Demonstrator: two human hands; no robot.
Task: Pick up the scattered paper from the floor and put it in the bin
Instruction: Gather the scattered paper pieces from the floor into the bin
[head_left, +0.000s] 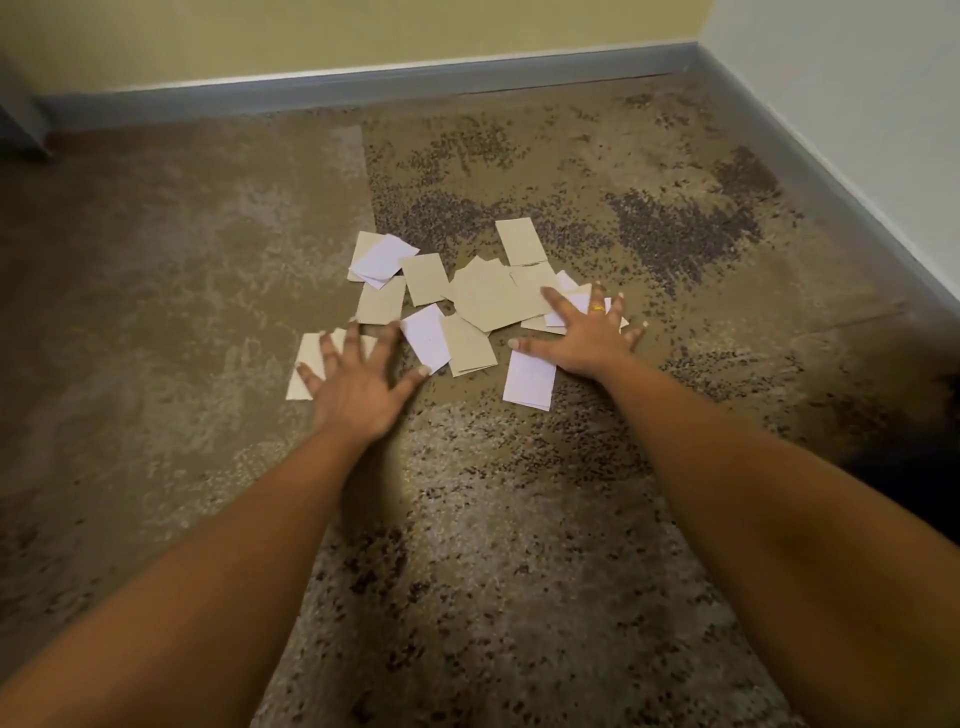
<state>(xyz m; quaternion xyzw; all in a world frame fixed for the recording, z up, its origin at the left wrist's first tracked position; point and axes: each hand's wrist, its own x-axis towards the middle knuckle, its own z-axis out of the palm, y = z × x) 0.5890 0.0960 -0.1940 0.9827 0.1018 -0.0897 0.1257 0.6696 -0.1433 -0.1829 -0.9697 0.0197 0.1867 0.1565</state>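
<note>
Progress: nothing collected yet, as far as this view showed. The scattered paper (488, 304) lay in 1 loose cluster on the carpet (519, 519), tan and white pieces overlapping in the middle, more than 10 in all. A single tan piece (520, 241) sat at the far edge, and a white piece (530, 382) lay nearest the person.

Left hand (358, 384): fingers spread wide, palm down, over the pieces at the left edge (310, 358). Nothing gripped. Whether it pressed on them or hovered, I could not tell.

Right hand (587, 338): fingers also splayed wide, palm down over the right side of the cluster, a ring (597, 307) on 1 finger. Nothing held.

Bin: not in view, so none of the paper could be confirmed as binned.

Judgement: task at its start. The spread hands on either side suggested a gathering sweep inward. Left to do: gather, lift and carry all pieces to the bin.
</note>
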